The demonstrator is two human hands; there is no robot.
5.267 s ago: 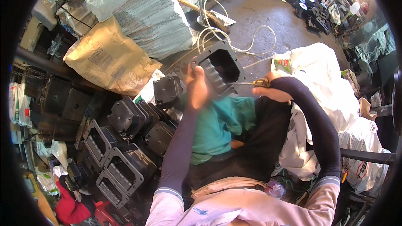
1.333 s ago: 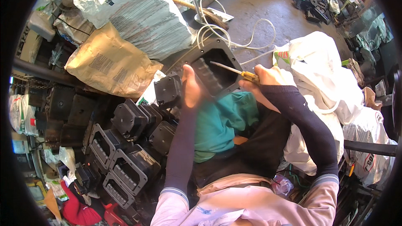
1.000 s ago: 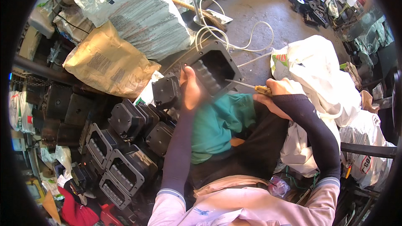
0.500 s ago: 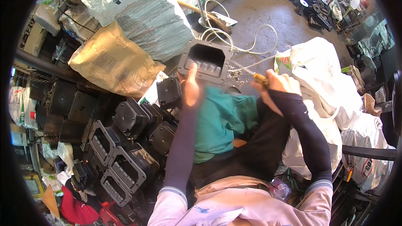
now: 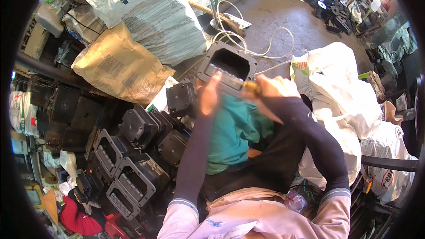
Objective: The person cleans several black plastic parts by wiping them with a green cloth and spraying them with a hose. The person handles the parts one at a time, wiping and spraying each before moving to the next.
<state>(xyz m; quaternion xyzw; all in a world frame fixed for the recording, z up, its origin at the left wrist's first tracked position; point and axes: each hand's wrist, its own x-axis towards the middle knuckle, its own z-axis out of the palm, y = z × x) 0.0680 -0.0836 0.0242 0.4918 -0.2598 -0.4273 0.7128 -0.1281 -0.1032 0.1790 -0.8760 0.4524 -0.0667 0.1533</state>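
Note:
A black rectangular plastic housing [image 5: 227, 66] with an open cavity sits tilted in front of me, above a teal cloth [image 5: 234, 128] over my lap. My left hand [image 5: 208, 95] grips its near left edge, thumb up against the rim. My right hand [image 5: 272, 89] is closed around a yellow-handled tool [image 5: 250, 86] whose tip is at the housing's near edge.
Several similar black housings [image 5: 133, 168] are piled at my left. Large white sacks [image 5: 155, 13] and a brown paper sack [image 5: 117, 68] lie behind them. White cable [image 5: 252, 46] loops on the concrete floor. White bags [image 5: 341, 84] crowd my right side.
The housing has been turned so its open cavity faces up toward me. My right hand with the tool moved left from beside the housing to its near edge.

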